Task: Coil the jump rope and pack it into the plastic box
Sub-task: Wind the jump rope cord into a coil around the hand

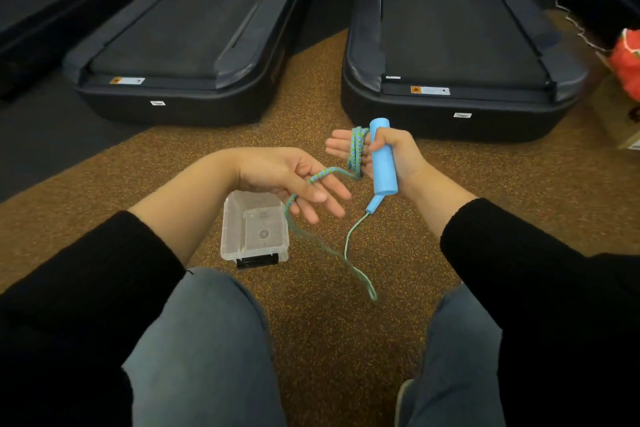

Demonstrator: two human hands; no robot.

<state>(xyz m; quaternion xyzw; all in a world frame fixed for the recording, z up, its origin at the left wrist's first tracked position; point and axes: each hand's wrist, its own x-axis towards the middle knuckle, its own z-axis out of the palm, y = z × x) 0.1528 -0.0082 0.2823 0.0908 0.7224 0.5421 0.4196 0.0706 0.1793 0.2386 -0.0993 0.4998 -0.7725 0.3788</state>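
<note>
My right hand point(398, 158) grips the light blue handle point(382, 163) of the jump rope upright. Several turns of the green-and-blue braided rope point(356, 149) are wound around its outstretched fingers. From those turns the rope runs left over the spread fingers of my left hand point(294, 180), which guides it loosely. Below, the rope hangs in a blurred loop point(360, 274) and rises back to the handle's lower end point(374, 206). The clear plastic box point(242, 250) stands open on the floor under my left hand, with nothing in it. A second handle is not visible.
Two dark treadmill decks point(194, 55) point(460, 55) lie on the floor ahead. A red bag point(628, 62) rests on a cardboard box point(623, 125) at the far right. My knees in jeans point(204, 350) frame the speckled brown floor point(329, 340).
</note>
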